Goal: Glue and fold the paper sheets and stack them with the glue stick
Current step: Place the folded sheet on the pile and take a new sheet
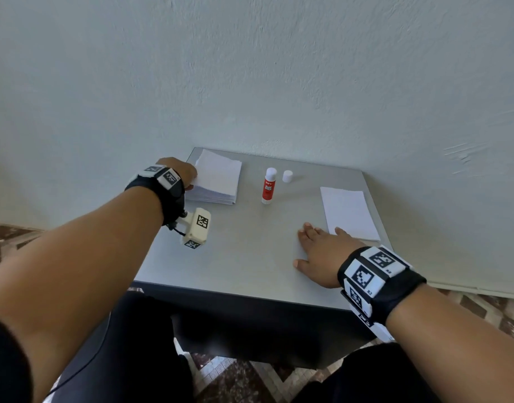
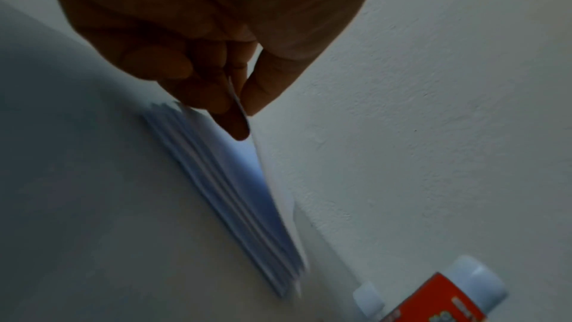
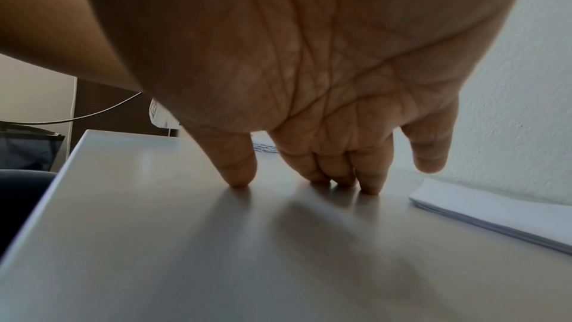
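1. A grey table [image 1: 244, 257] is seen set against a pale textured wall [image 1: 279, 68].
2. A thick stack of white paper sheets [image 1: 218, 181] is placed at the far left corner of the table.
3. The left hand [image 1: 181, 171] is held at the stack's left edge; in the left wrist view the top sheet [image 2: 240, 107] is pinched between thumb and fingertips [image 2: 216, 99] and lifted off the stack below.
4. The glue stick [image 1: 269, 186], red-labelled and white, is stood upright near the middle of the far side, to the right of the stack and apart from it.
5. Its white cap [image 1: 287, 176] is set just beside it, to the right, off the stick.
6. A small pile of folded sheets [image 1: 349, 212] is laid flat near the right edge of the table.
7. The right hand [image 1: 319, 254] is spread palm down on the table, nothing being held; in the right wrist view the fingertips [image 3: 240, 180] are seen touching the bare surface, just beside the folded pile [image 3: 495, 214].
8. Black bands with square printed markers [image 1: 369, 274] are worn on both wrists.
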